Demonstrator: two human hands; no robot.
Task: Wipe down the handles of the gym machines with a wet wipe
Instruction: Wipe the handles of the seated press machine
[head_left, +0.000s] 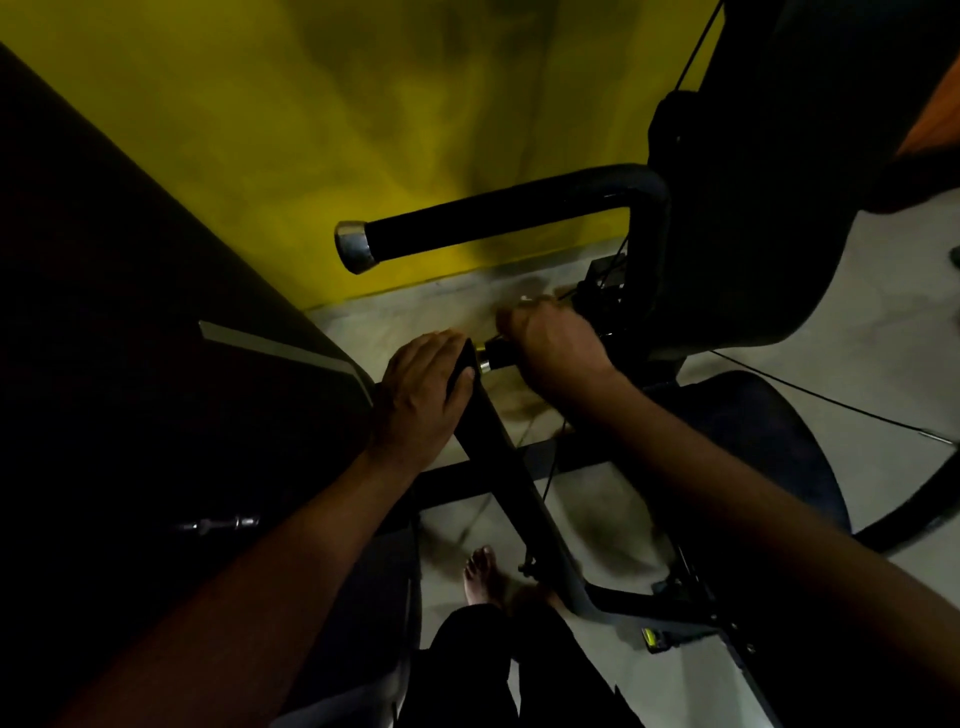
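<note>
Your far handle (498, 218) is black, level, chrome cap pointing left. Your near handle (501, 357), short, metal-collared, juts from the arm (498, 447), mostly inside your right hand (556, 348).

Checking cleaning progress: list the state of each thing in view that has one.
Left hand: grips the top end of the black bar.
Right hand: curled round the short handle.
Upper handle: untouched, no hand on it.
Wet wipe: too dim to tell whether the right hand holds it.
</note>
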